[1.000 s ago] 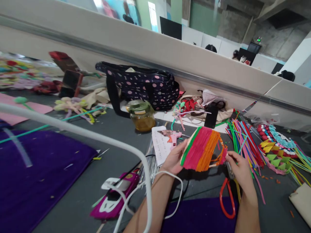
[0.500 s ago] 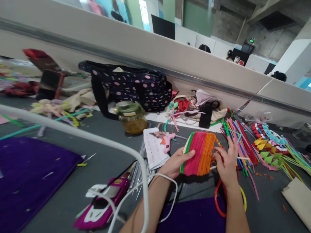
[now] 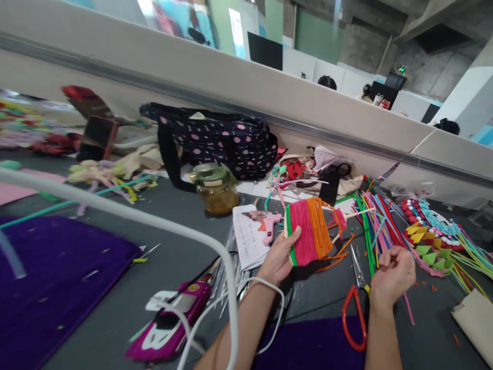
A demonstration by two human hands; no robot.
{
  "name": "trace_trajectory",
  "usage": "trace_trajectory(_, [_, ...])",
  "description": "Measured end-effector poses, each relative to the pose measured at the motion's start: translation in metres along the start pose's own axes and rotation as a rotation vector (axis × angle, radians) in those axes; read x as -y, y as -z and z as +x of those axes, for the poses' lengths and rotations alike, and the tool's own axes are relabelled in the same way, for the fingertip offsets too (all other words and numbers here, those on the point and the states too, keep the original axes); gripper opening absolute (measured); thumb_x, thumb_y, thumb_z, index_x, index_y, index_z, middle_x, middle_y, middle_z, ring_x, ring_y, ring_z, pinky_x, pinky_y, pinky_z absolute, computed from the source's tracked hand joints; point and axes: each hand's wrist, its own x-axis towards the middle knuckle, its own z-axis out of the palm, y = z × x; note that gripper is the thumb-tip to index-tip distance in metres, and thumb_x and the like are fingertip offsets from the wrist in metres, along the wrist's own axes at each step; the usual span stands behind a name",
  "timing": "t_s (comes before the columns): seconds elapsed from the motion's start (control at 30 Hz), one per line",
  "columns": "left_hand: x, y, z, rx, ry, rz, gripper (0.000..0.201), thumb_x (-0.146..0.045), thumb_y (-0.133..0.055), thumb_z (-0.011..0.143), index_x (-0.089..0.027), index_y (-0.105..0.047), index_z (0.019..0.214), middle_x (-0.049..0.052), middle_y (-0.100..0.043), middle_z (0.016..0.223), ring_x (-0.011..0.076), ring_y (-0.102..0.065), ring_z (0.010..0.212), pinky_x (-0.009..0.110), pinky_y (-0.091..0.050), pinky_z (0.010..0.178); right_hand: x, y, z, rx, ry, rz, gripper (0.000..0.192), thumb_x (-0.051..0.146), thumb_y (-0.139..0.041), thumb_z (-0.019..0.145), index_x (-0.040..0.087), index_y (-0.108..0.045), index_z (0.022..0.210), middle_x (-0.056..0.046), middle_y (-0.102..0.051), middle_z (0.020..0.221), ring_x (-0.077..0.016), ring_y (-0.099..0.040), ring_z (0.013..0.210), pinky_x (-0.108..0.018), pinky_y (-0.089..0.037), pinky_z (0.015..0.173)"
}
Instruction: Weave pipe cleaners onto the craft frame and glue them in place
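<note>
My left hand grips the lower left corner of a woven panel of green, pink and orange pipe cleaners and holds it upright above the grey table. Loose orange ends hang from the panel's right side. My right hand is curled into a fist to the right of the panel, apart from it. It hovers over the red-handled scissors and beside a bundle of coloured pipe cleaners. I see nothing held in the fist.
A pink glue gun lies on a paper sheet left of the panel. Behind stand a lidded jar and a polka-dot bag. A purple cloth, a white tube and a magenta gadget fill the near left. A beaded craft piece lies right.
My right hand left the panel's edge, drew back to the right and closed into a fist. My left hand lifted and turned the panel more upright.
</note>
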Motion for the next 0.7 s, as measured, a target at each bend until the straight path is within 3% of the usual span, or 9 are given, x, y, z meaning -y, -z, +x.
trace_trajectory(0.07, [-0.001,0.000,0.000,-0.006,-0.006,-0.024,0.038,-0.020,-0.070,0.074,-0.015,-0.060,0.110,0.012,-0.072,0.097,0.0248,-0.069,0.088,0.040,-0.054,0.084,-0.005,0.001,0.002,0.035,-0.020,0.006,0.025,0.032,-0.046,0.087,0.022,-0.042,0.064,0.006,-0.040,0.059,-0.0077,-0.033,0.041,-0.021,-0.029,0.040])
trace_trajectory(0.23, [-0.002,-0.002,-0.002,0.011,-0.006,-0.053,0.037,-0.019,-0.070,0.074,-0.014,-0.061,0.109,0.012,-0.072,0.099,0.0256,-0.069,0.090,0.040,-0.053,0.086,-0.020,-0.001,-0.001,0.260,-0.110,-0.249,0.019,0.037,-0.062,0.078,0.020,-0.058,0.085,-0.002,-0.063,0.081,-0.0126,-0.059,0.062,-0.025,-0.047,0.058])
trace_trajectory(0.3, [-0.002,-0.002,-0.002,0.008,-0.003,-0.059,0.037,-0.019,-0.069,0.074,-0.014,-0.061,0.109,0.012,-0.072,0.099,0.0255,-0.068,0.091,0.040,-0.053,0.087,-0.023,-0.001,-0.004,0.331,-0.133,-0.394,0.025,0.043,-0.057,0.080,0.019,-0.061,0.088,-0.004,-0.065,0.081,-0.0137,-0.059,0.062,-0.027,-0.047,0.061])
trace_trajectory(0.4, [-0.001,-0.003,-0.003,0.012,0.009,-0.053,0.038,-0.020,-0.070,0.074,-0.014,-0.060,0.110,0.012,-0.072,0.098,0.0251,-0.068,0.091,0.040,-0.053,0.087,-0.024,0.001,-0.007,0.318,-0.130,-0.578,0.032,0.049,-0.051,0.084,0.019,-0.064,0.082,-0.004,-0.064,0.069,-0.0141,-0.054,0.057,-0.027,-0.045,0.058])
trace_trajectory(0.57, [0.002,-0.005,-0.007,0.073,0.031,0.010,0.042,-0.021,-0.075,0.068,-0.014,-0.062,0.107,0.011,-0.073,0.094,0.0256,-0.069,0.088,0.039,-0.055,0.083,-0.019,-0.002,-0.010,0.294,0.101,-0.472,0.026,0.042,-0.055,0.084,0.019,-0.063,0.094,-0.008,-0.064,0.088,-0.0201,-0.058,0.081,-0.033,-0.045,0.075])
trace_trajectory(0.7, [0.005,-0.008,-0.010,0.108,0.043,0.067,0.036,-0.021,-0.077,0.066,-0.014,-0.066,0.099,0.010,-0.074,0.087,0.0259,-0.070,0.083,0.039,-0.055,0.080,-0.013,-0.008,-0.014,0.419,0.282,-0.534,0.016,0.031,-0.054,0.087,0.022,-0.067,0.087,-0.006,-0.062,0.080,-0.0196,-0.056,0.079,-0.035,-0.043,0.077])
